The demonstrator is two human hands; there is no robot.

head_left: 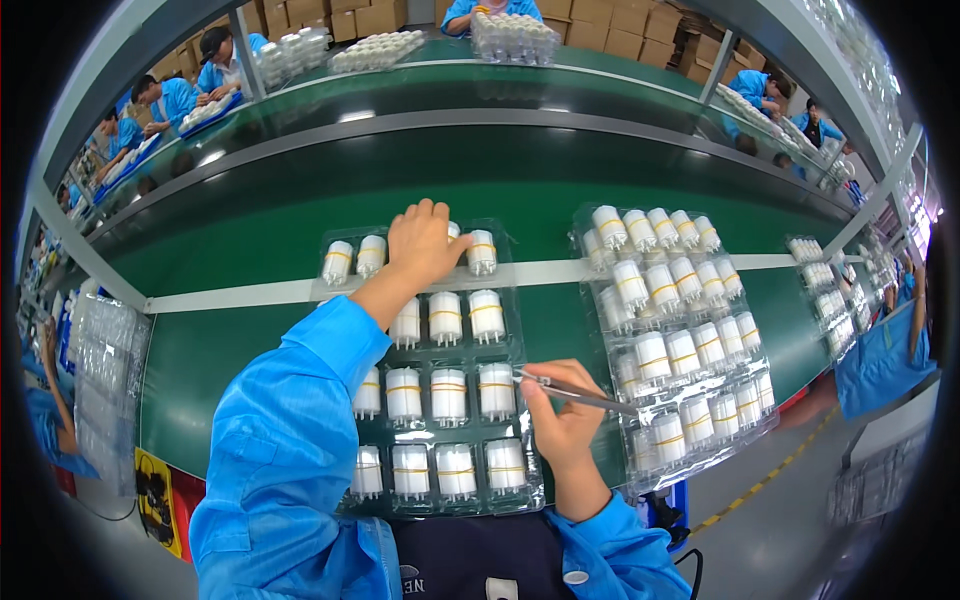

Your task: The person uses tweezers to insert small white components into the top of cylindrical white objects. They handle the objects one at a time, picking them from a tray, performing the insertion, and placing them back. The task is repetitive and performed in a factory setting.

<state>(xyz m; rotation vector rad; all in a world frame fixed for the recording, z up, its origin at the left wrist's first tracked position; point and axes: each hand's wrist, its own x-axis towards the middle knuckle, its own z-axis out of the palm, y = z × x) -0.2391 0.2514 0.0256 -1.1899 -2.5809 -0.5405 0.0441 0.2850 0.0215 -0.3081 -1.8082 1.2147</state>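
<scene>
Bracing the near tray [425, 500] at its far row, the left hand [425, 245] lay flat and open over the white cylinders [448, 395], gripping nothing, probably to steady it. Right hand [560, 425] pinched tweezers [580, 393], tip at a third-row cylinder (contact unclear). Second full tray [680, 330] sat just right, crowding that wrist. Green belt [250, 230] beneath; co-workers well beyond.

A factory assembly line: green conveyor belt [300, 215], blue-coated workers [175, 100], stacked cartons [600, 25].
</scene>
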